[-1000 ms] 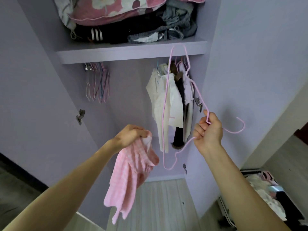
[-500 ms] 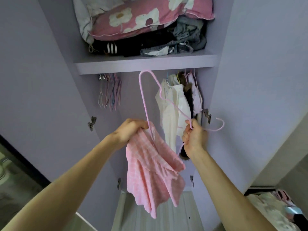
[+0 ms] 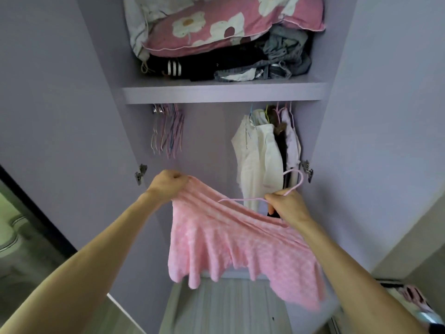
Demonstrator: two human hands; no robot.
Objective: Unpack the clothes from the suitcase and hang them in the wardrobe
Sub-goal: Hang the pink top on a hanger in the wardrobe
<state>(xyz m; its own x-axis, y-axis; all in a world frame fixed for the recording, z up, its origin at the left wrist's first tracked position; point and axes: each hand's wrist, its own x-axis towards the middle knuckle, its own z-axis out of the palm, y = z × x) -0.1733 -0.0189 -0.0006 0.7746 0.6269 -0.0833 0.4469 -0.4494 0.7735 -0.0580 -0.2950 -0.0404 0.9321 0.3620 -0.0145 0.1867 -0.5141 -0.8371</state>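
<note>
A pink checked garment (image 3: 231, 249) is stretched between both hands in front of the open lilac wardrobe (image 3: 224, 92). My left hand (image 3: 168, 184) grips its upper left edge in a fist. My right hand (image 3: 286, 206) holds the garment's right edge together with a thin pink wire hanger (image 3: 292, 183); the hook sticks up to the right and one arm runs left into the cloth. The rest of the hanger is hidden inside the garment. The open suitcase (image 3: 409, 295) shows at the lower right corner.
Several empty hangers (image 3: 168, 131) hang at the rail's left end. White and dark clothes (image 3: 265, 153) hang at its right end. The shelf above holds a flowered pink pillow (image 3: 231, 22) on folded dark clothes (image 3: 216, 66). Door hinges (image 3: 140, 173) jut at both sides.
The hanger has swung down from upright and gone into the garment. My hands moved apart and spread the pink cloth wide. The view tilted up toward the shelf.
</note>
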